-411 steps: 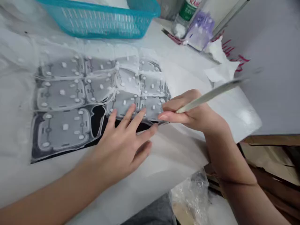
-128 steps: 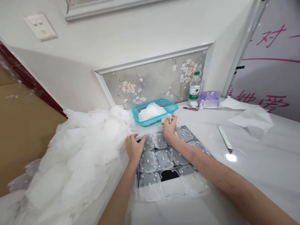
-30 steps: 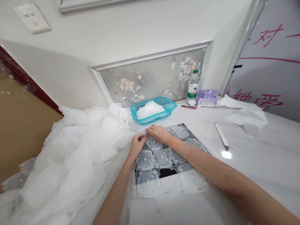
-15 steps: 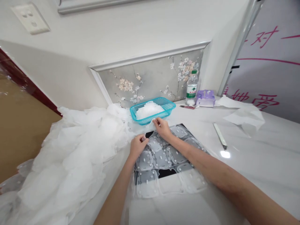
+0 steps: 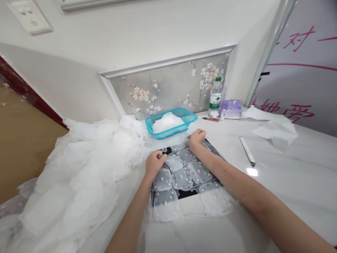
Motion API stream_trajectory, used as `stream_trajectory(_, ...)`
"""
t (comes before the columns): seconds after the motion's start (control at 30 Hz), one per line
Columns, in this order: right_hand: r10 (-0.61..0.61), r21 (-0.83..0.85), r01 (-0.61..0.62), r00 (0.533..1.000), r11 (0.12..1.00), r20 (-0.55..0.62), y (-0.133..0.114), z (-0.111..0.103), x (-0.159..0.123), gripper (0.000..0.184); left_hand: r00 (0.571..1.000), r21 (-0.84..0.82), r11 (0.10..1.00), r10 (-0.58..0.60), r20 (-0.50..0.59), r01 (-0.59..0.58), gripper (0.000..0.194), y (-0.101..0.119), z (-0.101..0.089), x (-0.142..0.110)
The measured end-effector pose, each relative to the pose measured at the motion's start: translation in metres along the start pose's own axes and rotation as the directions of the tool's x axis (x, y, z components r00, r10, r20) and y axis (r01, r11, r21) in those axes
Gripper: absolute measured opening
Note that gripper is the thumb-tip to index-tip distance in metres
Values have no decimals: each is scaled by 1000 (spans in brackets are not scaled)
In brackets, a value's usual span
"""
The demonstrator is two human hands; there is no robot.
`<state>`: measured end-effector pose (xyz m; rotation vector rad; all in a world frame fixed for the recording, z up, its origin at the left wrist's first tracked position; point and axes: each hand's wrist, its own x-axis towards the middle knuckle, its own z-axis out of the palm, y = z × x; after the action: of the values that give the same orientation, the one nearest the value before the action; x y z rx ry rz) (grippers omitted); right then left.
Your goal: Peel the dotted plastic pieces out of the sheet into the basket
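Observation:
A dark sheet of translucent moulded pads with white dots [image 5: 184, 175] lies on the white table in front of me. My left hand [image 5: 154, 162] presses on the sheet's far left corner, its fingers curled and pinched on the edge. My right hand [image 5: 197, 136] is closed at the sheet's far edge, just in front of the teal basket [image 5: 189, 123]. What its fingers grip is hidden. The basket holds a heap of white pieces [image 5: 167, 121]. One cell of the sheet [image 5: 187, 193] shows bare black.
A big pile of thin white film [image 5: 76, 175] covers the table's left side. A thin knife [image 5: 247, 151] lies to the right. Behind it are crumpled white paper [image 5: 276, 126], a water bottle [image 5: 215, 96], a purple tissue pack [image 5: 231, 108] and a red-handled tool [image 5: 210, 119].
My right hand has moved from the sheet's far left corner rightwards and away, to the far edge by the basket. The left hand stays on the corner.

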<state>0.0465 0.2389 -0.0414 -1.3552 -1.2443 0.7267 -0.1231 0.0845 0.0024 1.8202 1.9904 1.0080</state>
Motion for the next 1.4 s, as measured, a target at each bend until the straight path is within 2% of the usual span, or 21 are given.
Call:
stream_trajectory(0.13,126,11,-126,971,992,-204,-9,-20,11,35,1000,-9,1000,10,7,-10,28,-1,0,-1)
stream_trajectory(0.23,67,16,-65,952,998,-299,-22,-27,8,44,1000,-17,1000,24,20,-24,25,-2,0,-1)
stream_trajectory(0.27,13,3,-12,952,1000,-307,-28,-27,5,46,999,-18,999,28,23,-27,25,-3,0,0)
stream_trajectory(0.3,-81,-42,72,958,997,-277,-32,-27,1,47,999,-18,999,31,25,-31,24,-4,0,0)
stream_trajectory(0.33,-209,-119,188,958,975,-198,-36,-26,-3,47,999,-17,999,34,27,-34,24,-4,0,0)
stream_trajectory(0.37,-346,-212,325,936,922,-71,-39,-25,-7,47,999,-14,999,38,29,-37,24,-5,0,0)
stream_trajectory(0.43,-522,-355,569,822,741,227,-41,-22,-14,50,999,-7,999,44,31,-44,24,-6,0,1)
stream_trajectory(0.47,-546,-388,639,769,664,332,-40,-21,-17,52,998,-2,999,46,32,-46,24,-6,0,1)
stream_trajectory(0.5,-553,-401,668,744,626,375,-39,-20,-20,53,998,4,999,47,31,-47,24,-6,0,0)
stream_trajectory(0.6,-599,-368,681,732,633,324,-35,-19,-24,51,999,38,998,41,22,-42,30,-2,0,-1)
stream_trajectory(0.7,-623,-285,685,728,670,286,-37,-22,-26,37,1000,109,994,10,-12,-9,31,6,0,-3)
stream_trajectory(0.83,-588,-247,684,721,686,366,-40,-25,-35,27,996,191,979,-54,-75,67,25,14,2,-4)
stream_trajectory(0.9,-548,-221,686,701,693,456,-40,-28,-39,24,989,206,972,-88,-123,112,25,14,2,-4)
stream_trajectory(0.97,-488,-178,681,659,710,573,-37,-33,-40,21,972,207,965,-116,-204,159,29,12,0,-5)
stream_trajectory(1.03,-434,-128,672,599,730,673,-33,-41,-37,22,950,230,959,-93,-299,167,41,13,-2,-6)
stream_trajectory(1.13,-352,-14,611,474,791,807,-31,-55,-28,33,926,357,933,89,-366,52,44,23,-3,-11)
stream_trajectory(1.2,-296,65,500,398,864,868,-30,-62,-22,37,921,440,890,266,-285,-120,34,36,1,-18)
stream_trajectory(1.23,-280,98,428,386,899,879,-30,-64,-21,37,916,453,863,345,-207,-222,32,43,6,-22)
stream_trajectory(1.3,-271,144,314,414,939,869,-29,-65,-19,38,905,408,829,425,-18,-382,36,55,17,-30)
stream_trajectory(1.4,-262,164,243,461,956,848,-26,-62,-18,42,900,320,844,373,227,-430,44,61,34,-39)
